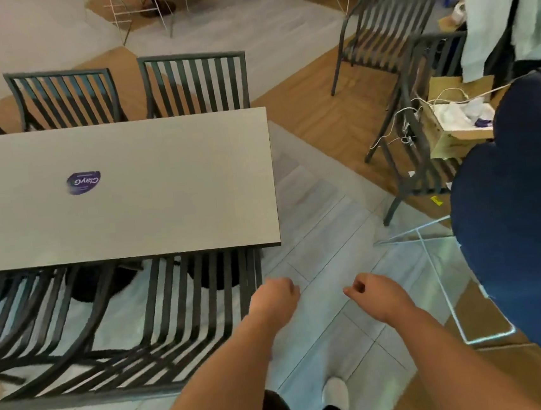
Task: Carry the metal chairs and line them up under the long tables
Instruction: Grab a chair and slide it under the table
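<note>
A long grey table [162, 188] with a purple sticker fills the left half of the view. Dark slatted metal chairs stand along its far side [194, 80] and its near side, the nearest chair [180, 316] tucked under the near edge. My left hand [273, 298] is a loose fist just right of that chair's backrest, not touching it as far as I can see. My right hand [375, 294] is curled over the grey floor and holds nothing. More metal chairs [387, 25] stand loose at the upper right.
A person in dark blue [522, 230] stands close at the right. A cardboard box [456, 127] with cables rests on a chair there, with a pale jacket [507, 6] draped above. White wire frames [441, 274] lie on the floor. My shoe [335, 393] shows below.
</note>
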`<state>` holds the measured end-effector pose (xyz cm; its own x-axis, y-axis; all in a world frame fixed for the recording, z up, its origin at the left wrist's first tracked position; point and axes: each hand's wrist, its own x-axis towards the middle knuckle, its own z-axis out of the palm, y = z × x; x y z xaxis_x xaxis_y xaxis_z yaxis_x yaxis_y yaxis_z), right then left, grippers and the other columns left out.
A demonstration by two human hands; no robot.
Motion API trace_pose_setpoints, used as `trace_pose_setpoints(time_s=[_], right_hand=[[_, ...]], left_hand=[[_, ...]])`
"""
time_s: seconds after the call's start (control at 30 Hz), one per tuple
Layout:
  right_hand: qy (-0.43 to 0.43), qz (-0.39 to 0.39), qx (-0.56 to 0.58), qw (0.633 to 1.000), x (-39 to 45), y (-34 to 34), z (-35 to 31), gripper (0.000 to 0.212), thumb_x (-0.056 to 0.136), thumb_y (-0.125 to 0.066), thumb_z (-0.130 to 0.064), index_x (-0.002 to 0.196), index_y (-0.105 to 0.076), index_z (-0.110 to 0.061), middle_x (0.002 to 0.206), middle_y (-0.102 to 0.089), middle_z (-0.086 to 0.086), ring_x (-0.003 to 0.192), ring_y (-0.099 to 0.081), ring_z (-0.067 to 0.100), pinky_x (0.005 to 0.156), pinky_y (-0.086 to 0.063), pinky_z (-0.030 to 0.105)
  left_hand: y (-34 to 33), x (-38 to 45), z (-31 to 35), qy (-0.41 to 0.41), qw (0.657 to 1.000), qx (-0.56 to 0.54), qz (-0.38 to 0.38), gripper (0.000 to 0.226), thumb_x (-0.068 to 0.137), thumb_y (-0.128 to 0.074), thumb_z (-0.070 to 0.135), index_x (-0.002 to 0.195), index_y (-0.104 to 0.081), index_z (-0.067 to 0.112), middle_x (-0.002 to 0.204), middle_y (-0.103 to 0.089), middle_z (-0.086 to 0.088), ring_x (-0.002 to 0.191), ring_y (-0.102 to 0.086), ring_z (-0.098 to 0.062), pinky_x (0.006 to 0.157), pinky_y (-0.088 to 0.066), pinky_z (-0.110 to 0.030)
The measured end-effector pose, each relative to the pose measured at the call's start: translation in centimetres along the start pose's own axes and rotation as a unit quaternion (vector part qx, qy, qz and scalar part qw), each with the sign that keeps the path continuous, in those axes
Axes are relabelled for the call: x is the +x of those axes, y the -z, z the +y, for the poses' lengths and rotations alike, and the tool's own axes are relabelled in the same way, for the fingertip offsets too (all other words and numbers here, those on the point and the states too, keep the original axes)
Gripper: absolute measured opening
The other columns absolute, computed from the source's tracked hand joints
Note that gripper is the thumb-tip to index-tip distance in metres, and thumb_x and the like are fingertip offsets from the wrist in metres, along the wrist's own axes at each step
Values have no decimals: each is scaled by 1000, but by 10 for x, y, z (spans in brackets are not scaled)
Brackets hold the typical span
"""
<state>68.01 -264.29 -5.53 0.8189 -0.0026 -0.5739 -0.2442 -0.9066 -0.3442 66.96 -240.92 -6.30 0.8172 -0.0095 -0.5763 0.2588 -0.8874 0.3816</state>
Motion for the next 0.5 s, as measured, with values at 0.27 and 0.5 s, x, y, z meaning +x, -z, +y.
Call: trace_pose_setpoints(time_s=[0.27, 0.5], right_hand=[[31, -27, -2, 999, 69, 68, 31, 32, 96, -58, -57, 90, -61, -26, 87, -65, -4, 83, -62, 15, 75, -52, 34], [67, -49, -46, 995, 172, 129, -5, 33, 96, -57, -58, 102, -65, -26, 100, -69, -4, 89, -63, 14, 78, -52, 32]], left_hand=[[22, 55, 77, 28, 999, -17, 9, 40, 108, -40, 37, 111, -68, 10, 104, -71, -12, 94, -68, -30, 85, -58, -38], [80, 147, 96, 67, 996, -34, 49, 41, 108, -37, 34, 103, -66, 6, 106, -70, -16, 98, -66, -34, 87, -55, -38]])
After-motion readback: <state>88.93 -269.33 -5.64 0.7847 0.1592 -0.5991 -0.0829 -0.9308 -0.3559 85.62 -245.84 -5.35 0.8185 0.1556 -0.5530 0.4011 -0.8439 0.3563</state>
